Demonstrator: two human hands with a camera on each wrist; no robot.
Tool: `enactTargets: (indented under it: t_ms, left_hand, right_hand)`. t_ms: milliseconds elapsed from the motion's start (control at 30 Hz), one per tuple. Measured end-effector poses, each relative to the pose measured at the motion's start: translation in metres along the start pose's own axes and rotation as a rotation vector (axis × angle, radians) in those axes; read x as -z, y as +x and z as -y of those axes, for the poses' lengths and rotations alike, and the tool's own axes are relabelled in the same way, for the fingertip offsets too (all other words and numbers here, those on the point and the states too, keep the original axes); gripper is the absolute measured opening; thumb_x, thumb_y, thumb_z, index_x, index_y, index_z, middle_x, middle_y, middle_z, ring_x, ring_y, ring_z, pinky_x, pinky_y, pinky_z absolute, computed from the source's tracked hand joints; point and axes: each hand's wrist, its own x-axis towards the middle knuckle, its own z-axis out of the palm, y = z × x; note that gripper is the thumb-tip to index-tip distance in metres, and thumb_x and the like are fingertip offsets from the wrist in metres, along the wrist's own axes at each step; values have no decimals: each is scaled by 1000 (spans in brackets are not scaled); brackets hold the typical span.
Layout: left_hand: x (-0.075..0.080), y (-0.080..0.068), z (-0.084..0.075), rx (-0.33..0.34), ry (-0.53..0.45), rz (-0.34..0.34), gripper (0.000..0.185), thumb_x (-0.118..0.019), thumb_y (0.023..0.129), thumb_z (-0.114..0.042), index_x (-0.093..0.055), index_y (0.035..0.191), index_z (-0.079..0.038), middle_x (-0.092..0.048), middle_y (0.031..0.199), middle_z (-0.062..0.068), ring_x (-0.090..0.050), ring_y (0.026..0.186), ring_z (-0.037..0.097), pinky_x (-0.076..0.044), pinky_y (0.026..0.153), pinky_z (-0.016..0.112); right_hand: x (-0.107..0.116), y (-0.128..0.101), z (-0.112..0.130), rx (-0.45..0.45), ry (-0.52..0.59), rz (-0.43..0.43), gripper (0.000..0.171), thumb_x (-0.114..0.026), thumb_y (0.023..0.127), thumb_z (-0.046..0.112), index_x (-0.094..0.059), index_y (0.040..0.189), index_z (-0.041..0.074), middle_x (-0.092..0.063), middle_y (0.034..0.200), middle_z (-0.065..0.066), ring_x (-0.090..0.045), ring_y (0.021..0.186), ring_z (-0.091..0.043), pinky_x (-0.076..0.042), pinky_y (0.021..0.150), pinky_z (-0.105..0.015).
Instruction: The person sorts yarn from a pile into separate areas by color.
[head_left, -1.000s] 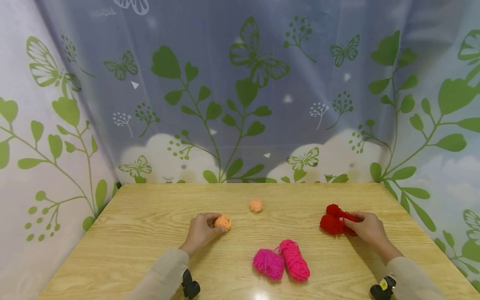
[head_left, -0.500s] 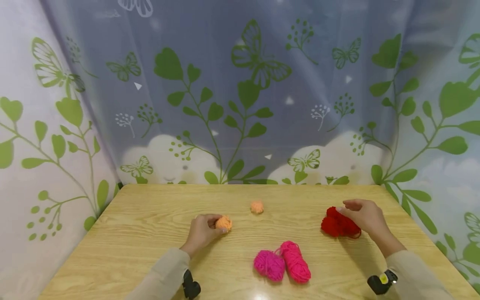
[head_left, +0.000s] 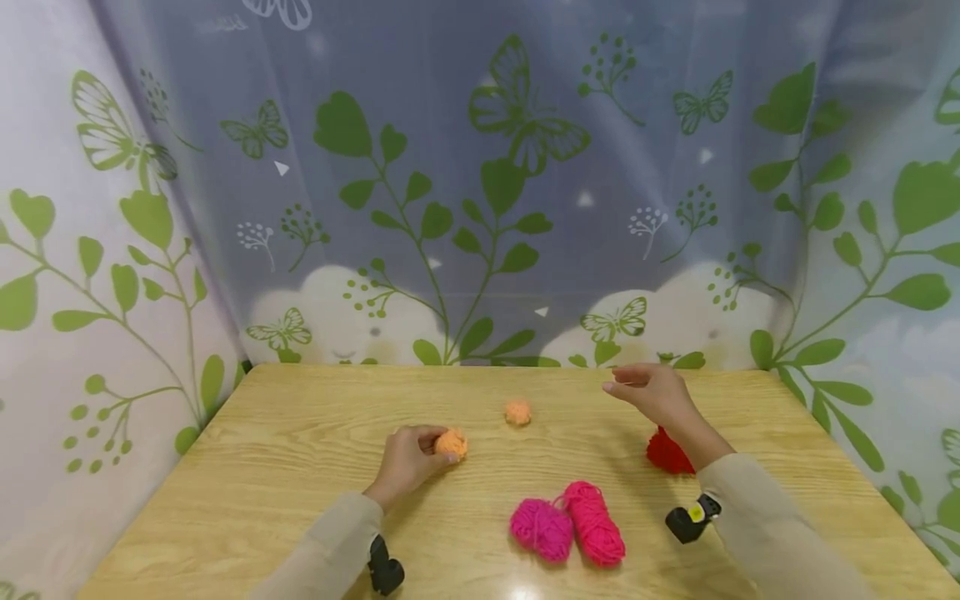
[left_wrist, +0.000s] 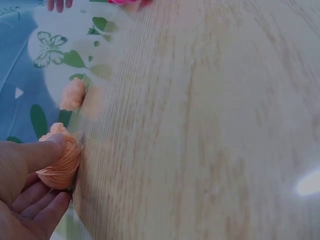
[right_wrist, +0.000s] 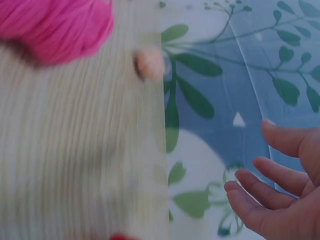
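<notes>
My left hand (head_left: pixel 408 461) holds a small peach yarn ball (head_left: pixel 452 445) between thumb and fingers on the left half of the table. In the left wrist view the thumb lies over the wound strands of that ball (left_wrist: pixel 64 167). Raised above the table at the right, my right hand (head_left: pixel 654 398) holds nothing, its fingers spread and loosely bent in the right wrist view. Red yarn (head_left: pixel 667 454) lies below it, partly hidden by the right wrist. A second, smaller peach ball (head_left: pixel 517 412) rests between the hands, further back.
Nearer the front, a magenta yarn bundle (head_left: pixel 542 531) and a hot pink skein (head_left: pixel 595 523) lie side by side on the wooden table (head_left: pixel 315 417). A leaf-printed curtain (head_left: pixel 420 183) stands along the table's back edge.
My right hand has let go of the red yarn, risen and moved left toward the back middle. The red yarn stays on the table. My left hand keeps its hold on the peach ball.
</notes>
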Motion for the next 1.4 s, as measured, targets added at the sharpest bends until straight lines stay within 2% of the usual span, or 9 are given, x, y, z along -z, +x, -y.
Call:
enactTargets:
  t_ms: [233,500,933,1233,1400]
  left_hand:
    - [-1,1,1,0,-4,1,36,-80,75,-4,-70,108,4,-70,104,19,-69,93,26,-57,74,28]
    - [-1,1,1,-1,-13,9,36,-80,75,-5,-70,108,3,-70,104,18,-69,93,26,-57,74,27]
    - [1,0,-1,-9,1,2,35,-80,75,-3,-69,107,5,-70,104,19,-69,92,27,-57,73,27]
    - [0,1,-1,-10,8,8,34,-80,76,-2,-69,108,4,-70,104,19,-69,92,27,-57,73,27]
    - [0,0,0,-1,-11,9,35,-79,75,-1,-69,108,5,-69,105,20,-69,93,28,-57,74,26]
  right_hand:
    - [-26,20,19,26,179,119,47,-64,93,19,-53,132,-5,-53,133,-25,-47,125,-40,-41,101,-54]
    - [-61,41,33,-12,225,164,43,-66,92,16,-57,129,-3,-55,131,-23,-48,124,-39,-40,102,-53]
    - [-105,57,32,-61,162,136,38,-71,86,10,-62,120,-6,-62,117,-21,-55,114,-36,-46,97,-46]
    - [-122,57,29,-83,96,122,39,-72,84,9,-63,118,-7,-62,116,-21,-56,111,-35,-46,96,-44]
    - [-128,58,26,-50,51,119,40,-74,80,4,-63,116,-10,-63,114,-23,-58,109,-36,-48,95,-43]
